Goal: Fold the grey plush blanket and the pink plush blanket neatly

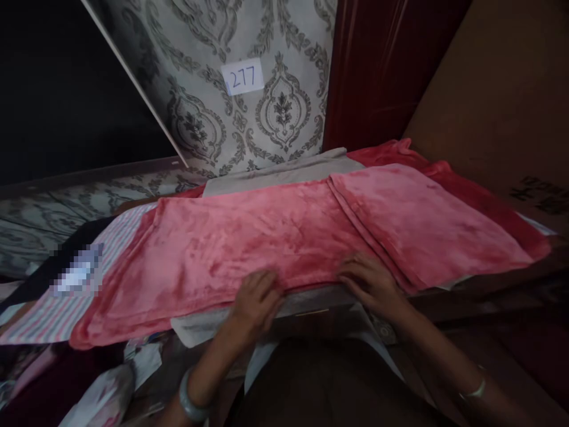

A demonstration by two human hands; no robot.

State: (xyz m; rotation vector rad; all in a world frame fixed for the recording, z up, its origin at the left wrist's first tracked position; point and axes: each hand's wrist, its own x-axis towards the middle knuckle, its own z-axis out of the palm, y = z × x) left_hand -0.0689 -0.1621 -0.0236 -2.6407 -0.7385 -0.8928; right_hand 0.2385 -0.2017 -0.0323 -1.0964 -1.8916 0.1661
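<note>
A pink plush blanket [249, 231] lies long and flat across the surface before me, its right part folded over in a thicker panel [427, 219]. My left hand [258, 296] is at the blanket's near edge, fingers bent over the border, with a bracelet on the wrist. A short way to the right, my right hand [371, 281] pinches the same edge, fingers above and thumb below, close to the fold line. Under the blanket a grey cloth [275, 172] shows along the far side and in front.
Striped cloth [120, 237] sticks out at the left, near a dark screen [75, 89]. A dark red panel [377, 71] and a cardboard box [498, 107] stand at the back right. Bundled items [106, 391] lie low at the left. Patterned wallpaper bears a "277" paper [242, 77].
</note>
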